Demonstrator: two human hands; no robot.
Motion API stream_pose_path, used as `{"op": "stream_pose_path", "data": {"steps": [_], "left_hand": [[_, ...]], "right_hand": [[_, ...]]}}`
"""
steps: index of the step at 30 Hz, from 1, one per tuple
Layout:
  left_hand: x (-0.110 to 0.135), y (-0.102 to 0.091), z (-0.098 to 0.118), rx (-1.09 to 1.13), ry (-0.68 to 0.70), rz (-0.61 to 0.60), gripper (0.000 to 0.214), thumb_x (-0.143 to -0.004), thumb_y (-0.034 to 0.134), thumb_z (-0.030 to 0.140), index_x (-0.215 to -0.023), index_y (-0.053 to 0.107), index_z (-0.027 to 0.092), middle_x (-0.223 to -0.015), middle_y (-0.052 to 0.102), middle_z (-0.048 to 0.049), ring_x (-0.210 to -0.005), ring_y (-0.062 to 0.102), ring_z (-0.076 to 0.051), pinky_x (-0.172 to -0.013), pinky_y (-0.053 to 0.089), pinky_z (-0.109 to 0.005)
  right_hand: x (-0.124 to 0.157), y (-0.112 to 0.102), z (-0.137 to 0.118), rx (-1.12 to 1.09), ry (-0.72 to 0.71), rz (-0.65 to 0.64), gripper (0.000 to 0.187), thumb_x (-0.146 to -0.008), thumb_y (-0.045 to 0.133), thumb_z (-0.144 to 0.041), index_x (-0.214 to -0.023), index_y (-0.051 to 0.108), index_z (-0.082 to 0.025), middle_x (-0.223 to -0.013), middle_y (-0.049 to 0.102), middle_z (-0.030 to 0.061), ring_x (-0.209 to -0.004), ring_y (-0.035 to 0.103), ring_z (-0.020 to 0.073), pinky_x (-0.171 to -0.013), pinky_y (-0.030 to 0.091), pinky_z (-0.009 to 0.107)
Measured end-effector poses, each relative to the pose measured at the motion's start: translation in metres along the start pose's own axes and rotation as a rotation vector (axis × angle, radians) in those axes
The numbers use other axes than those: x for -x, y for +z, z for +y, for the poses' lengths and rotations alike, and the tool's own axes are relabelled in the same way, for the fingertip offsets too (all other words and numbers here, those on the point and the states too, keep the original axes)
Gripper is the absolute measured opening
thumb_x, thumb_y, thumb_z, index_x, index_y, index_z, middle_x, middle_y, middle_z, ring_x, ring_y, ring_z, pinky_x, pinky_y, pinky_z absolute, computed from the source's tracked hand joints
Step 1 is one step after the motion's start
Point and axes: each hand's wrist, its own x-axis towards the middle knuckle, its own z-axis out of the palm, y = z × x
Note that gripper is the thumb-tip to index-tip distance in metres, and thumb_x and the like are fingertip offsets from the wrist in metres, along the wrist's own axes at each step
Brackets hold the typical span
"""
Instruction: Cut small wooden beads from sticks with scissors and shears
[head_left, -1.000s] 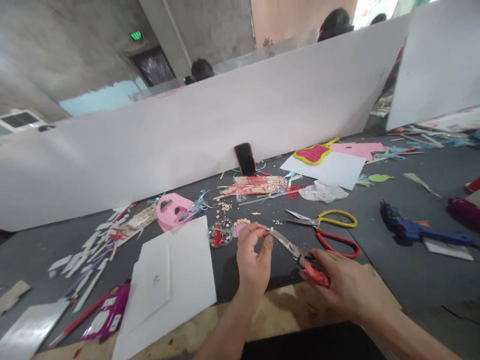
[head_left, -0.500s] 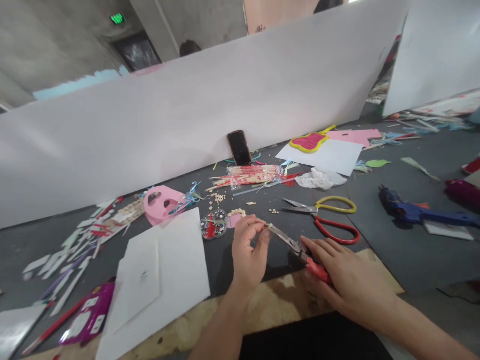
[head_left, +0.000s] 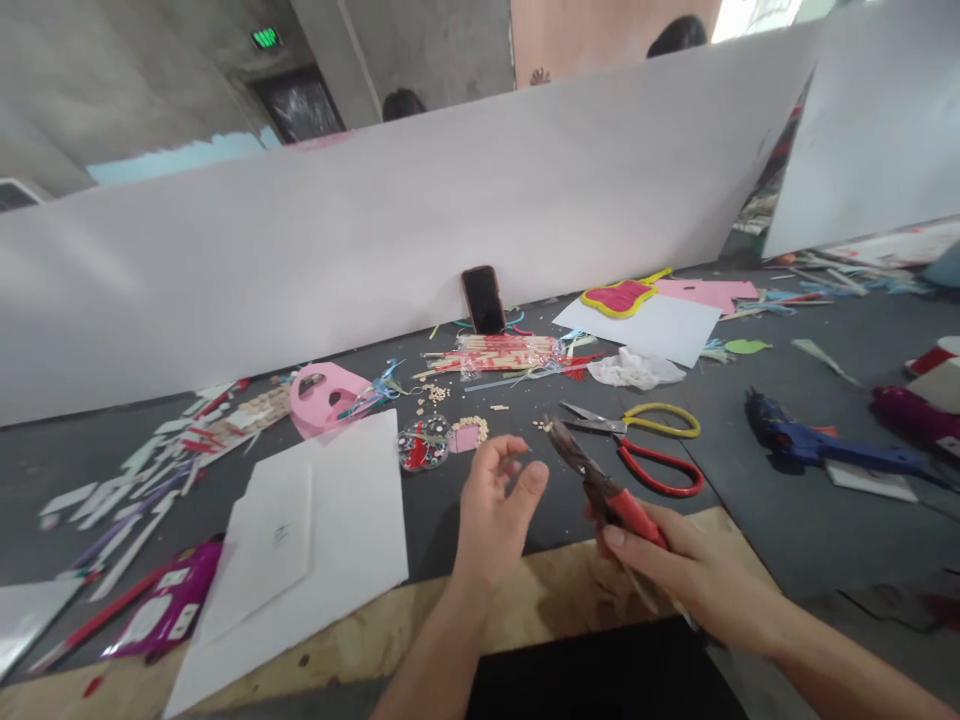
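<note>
My right hand (head_left: 690, 572) is closed round the red handles of a pair of pliers (head_left: 592, 478), whose dark jaws point up and to the left, lifted off the table. My left hand (head_left: 496, 505) hovers just left of the jaws with its fingers loosely curled and its thumb apart from them; I see nothing between them. Both hands are above the near edge of the dark table mat (head_left: 787, 520) and a plywood board (head_left: 525, 625).
Scissors with one yellow and one red handle (head_left: 649, 445) lie beyond the pliers. A blue glue gun (head_left: 817, 445) is at the right. White sheets (head_left: 300, 540), a pink cut-out (head_left: 326, 398), a bead dish (head_left: 424, 445), a stick bundle (head_left: 510, 355) and a phone (head_left: 484, 298) leaning on a white divider board (head_left: 375, 250) are nearby.
The pliers' jaws were at my left fingertips, which pinched a small piece. Now my right hand has lifted the pliers away and my left fingers have loosened.
</note>
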Motion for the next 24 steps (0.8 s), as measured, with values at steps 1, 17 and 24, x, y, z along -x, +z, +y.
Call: {"op": "stream_pose_path", "data": {"steps": [1,17,24], "left_hand": [[0.007,0.006,-0.004,0.160,-0.091,-0.027,0.037,-0.076,0.069,0.044,-0.101,0.056,0.020,-0.106,0.061,-0.0082,-0.103,0.058,-0.021,-0.088,0.047,-0.035],[0.038,0.058,-0.016,0.974,-0.625,-0.177,0.040,-0.065,0.080,0.043,-0.082,0.058,0.014,-0.059,0.057,0.0034,-0.041,0.047,-0.005,-0.039,0.032,-0.016],[0.039,0.067,-0.004,1.030,-0.640,-0.167,0.053,-0.057,0.084,0.044,-0.089,0.054,0.016,-0.075,0.062,0.0015,-0.059,0.059,-0.010,-0.054,0.045,-0.021]], "right_hand": [[-0.001,-0.001,0.002,-0.090,0.043,0.003,0.040,-0.085,0.048,-0.056,-0.090,0.067,-0.022,-0.079,0.072,0.0034,-0.079,0.068,0.0244,-0.065,0.056,0.033],[0.006,-0.012,-0.015,-0.656,0.465,-0.365,0.034,-0.074,0.070,-0.047,-0.081,0.061,-0.015,-0.073,0.067,0.0041,-0.064,0.062,0.0144,-0.061,0.047,0.026],[0.000,-0.007,-0.021,-0.459,0.567,-0.258,0.027,-0.069,0.066,-0.040,-0.061,0.056,-0.017,-0.055,0.059,-0.0003,-0.047,0.049,0.0089,-0.049,0.037,0.022]]}}
